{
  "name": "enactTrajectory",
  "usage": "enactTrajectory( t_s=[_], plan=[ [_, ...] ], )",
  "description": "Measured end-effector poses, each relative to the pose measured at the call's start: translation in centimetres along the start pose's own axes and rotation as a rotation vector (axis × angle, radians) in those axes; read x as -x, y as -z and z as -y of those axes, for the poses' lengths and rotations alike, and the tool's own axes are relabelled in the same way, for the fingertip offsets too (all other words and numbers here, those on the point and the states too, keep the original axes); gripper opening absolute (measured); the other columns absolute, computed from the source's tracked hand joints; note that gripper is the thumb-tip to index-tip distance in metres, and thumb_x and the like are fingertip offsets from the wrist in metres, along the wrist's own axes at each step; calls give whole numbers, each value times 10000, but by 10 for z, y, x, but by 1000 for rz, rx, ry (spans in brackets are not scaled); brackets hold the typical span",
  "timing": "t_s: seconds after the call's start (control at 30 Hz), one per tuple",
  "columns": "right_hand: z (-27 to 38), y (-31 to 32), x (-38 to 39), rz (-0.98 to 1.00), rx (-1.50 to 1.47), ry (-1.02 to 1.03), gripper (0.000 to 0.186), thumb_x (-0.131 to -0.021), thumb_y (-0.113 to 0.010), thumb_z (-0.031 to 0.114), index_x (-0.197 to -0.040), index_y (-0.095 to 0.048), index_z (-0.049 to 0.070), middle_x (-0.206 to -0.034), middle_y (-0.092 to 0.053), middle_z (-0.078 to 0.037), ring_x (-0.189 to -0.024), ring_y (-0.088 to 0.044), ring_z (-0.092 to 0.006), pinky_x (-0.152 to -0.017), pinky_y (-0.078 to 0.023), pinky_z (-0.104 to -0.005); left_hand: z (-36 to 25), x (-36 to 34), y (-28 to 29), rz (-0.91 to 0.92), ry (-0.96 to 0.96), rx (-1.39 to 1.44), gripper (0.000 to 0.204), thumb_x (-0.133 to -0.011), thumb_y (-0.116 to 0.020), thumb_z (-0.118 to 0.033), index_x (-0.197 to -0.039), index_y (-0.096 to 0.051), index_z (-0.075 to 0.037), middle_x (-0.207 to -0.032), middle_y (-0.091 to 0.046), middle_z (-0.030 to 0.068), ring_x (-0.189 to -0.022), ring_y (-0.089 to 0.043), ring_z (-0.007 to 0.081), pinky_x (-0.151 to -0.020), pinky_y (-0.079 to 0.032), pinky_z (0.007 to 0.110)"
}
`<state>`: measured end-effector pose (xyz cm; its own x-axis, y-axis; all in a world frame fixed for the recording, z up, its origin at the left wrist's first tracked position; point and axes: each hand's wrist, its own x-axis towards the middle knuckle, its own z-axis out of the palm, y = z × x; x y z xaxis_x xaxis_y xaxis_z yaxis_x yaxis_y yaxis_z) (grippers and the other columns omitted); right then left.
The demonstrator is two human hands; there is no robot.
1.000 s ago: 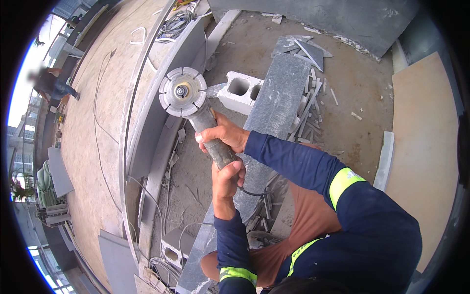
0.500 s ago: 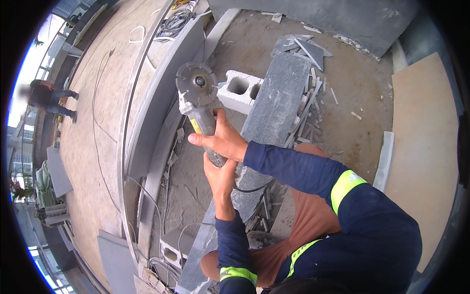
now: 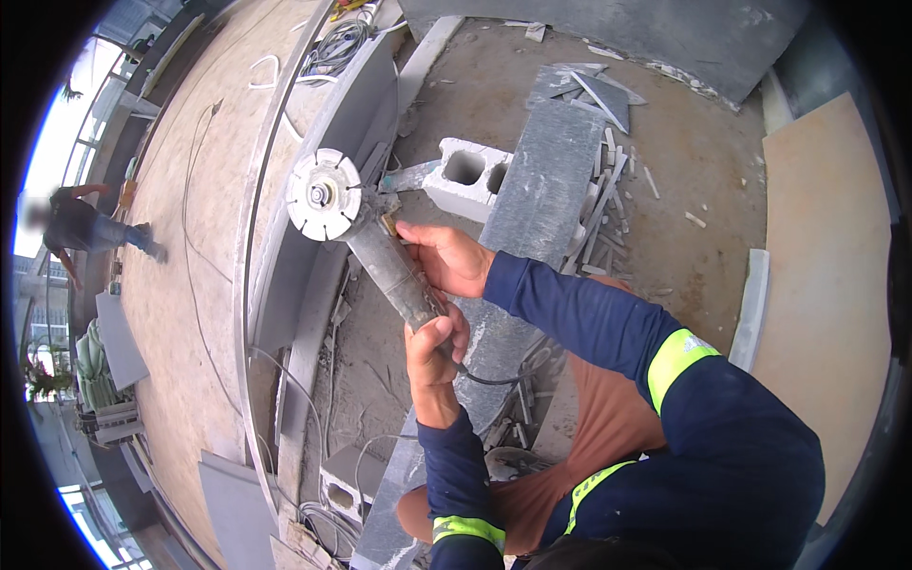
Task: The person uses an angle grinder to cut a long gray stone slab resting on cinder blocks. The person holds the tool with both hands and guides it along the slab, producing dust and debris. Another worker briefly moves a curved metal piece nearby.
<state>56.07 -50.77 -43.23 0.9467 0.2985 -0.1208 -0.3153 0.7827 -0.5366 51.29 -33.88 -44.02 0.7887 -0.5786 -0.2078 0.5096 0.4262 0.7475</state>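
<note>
Dusty grey angle grinder (image 3: 385, 266) with a round segmented cutting disc (image 3: 324, 194), held above the long grey stone slab (image 3: 532, 237); its long axis runs from lower right to upper left, disc end pointing up-left, disc face toward the camera. Left hand (image 3: 433, 350) clenched around the rear of the body; right hand (image 3: 448, 258) grasping the body just behind the head. Hollow grey concrete block (image 3: 467, 177), both cavities showing nothing inside, lies beside the slab.

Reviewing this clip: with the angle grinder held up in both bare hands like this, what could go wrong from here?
The grinder's cutting disc shows no guard on the side in view, and the bare right hand grips just behind it; a slip might bring fingers onto the disc. The power cord trails beside the left hand over the grey slab and may snag. Offcuts and a hollow block lie close, likely trip hazards.
</note>
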Motion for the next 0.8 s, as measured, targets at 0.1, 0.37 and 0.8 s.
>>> enactTrajectory(
  t_s=[0.1,0.37,0.8],
  plan=[
    [4,-3,-4,226,-71,5,684,-1129,-482,586,-1547,-515,47,-1417,-665,-202,-1310,-665,-315,-1106,-544,-492,-5,5,3,71,46,65,576,-789,-801,-217,-1241,-523,6,-784,-601,124,-551,-543,190,-407,-385,273],
    [-16,-4,-14,-30,-41,21,703,-1112,-433,685,-1345,-628,51,-1130,-747,-163,-933,-771,-265,-839,-657,-436,5,6,2,-2,97,-34,462,-834,-740,-272,-1114,-545,40,-829,-597,130,-599,-561,183,-399,-387,260],
    [-17,-4,-6,-123,71,-20,828,-1087,-289,793,-1305,-642,78,-1023,-762,-138,-903,-775,-262,-823,-646,-411,-2,8,-14,-199,44,-299,287,-830,-722,-240,-895,-621,21,-724,-603,94,-550,-574,181,-424,-391,278]
  ],
)
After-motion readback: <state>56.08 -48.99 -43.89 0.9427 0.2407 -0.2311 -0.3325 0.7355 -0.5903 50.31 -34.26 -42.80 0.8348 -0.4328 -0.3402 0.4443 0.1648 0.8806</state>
